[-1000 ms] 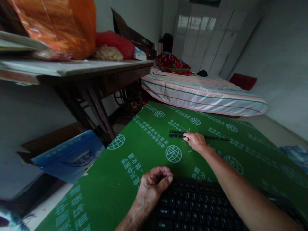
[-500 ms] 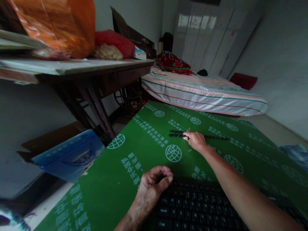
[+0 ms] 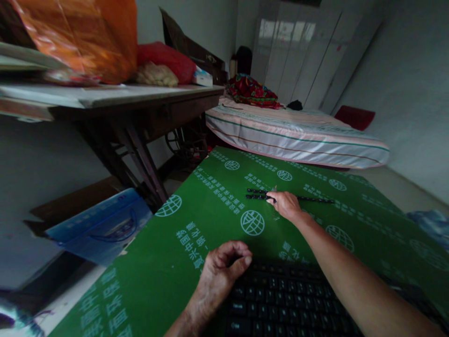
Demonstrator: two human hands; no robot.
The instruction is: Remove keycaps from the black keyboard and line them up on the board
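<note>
My right hand (image 3: 286, 204) reaches over the green tabletop (image 3: 210, 210) with its fingers closed around a pair of black patterned chopsticks (image 3: 257, 197). Their thicker ends stick out side by side to the left of the fingers, and the thin ends run out to the right behind the hand. A small clear, see-through item, too faint to name, shows around the fingertips. My left hand (image 3: 222, 267) rests near the top left corner of a black keyboard (image 3: 280, 299). Its fingers are curled in toward the thumb, and nothing shows in them.
A bed (image 3: 294, 131) stands past the table's far edge. To the left, a sewing-machine table (image 3: 147, 98) carries an orange bag (image 3: 91, 42) and a red bag (image 3: 168, 61). Below it sits a blue carrier bag (image 3: 101, 224). My right forearm crosses above the keyboard.
Hardly anything differs. The whole view has shifted very slightly; both hands keep their poses and the chopsticks stay in my right hand.
</note>
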